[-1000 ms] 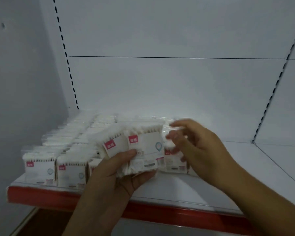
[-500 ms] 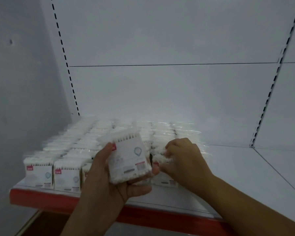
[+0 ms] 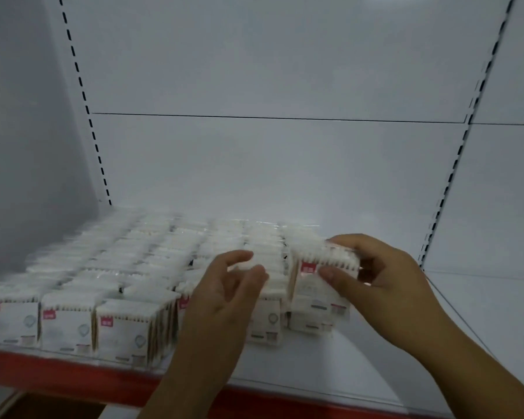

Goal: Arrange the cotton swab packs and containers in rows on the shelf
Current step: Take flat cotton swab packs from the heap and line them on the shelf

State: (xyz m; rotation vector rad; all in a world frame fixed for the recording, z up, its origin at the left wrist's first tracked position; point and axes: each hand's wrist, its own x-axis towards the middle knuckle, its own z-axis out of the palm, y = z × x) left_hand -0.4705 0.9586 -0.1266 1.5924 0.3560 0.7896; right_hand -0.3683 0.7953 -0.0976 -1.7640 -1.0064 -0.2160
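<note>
In front of you the white shelf with its red front edge carries cotton swab packs standing upright in rows that run from the front lip to the back panel, filling the left part; the right part of the shelf lies bare. Each clear pack shows white swab tips along its top and a white label with a red tag. No round containers can be made out.

Your right hand grips the front pack of the rightmost row, thumb on its label face and fingers curled over its top and back; the pack stands just beside its neighbour row.

Your left hand hovers over the next rows, fingers loosely curled and parted, holding nothing, with fingertips just above the pack tops.
</note>
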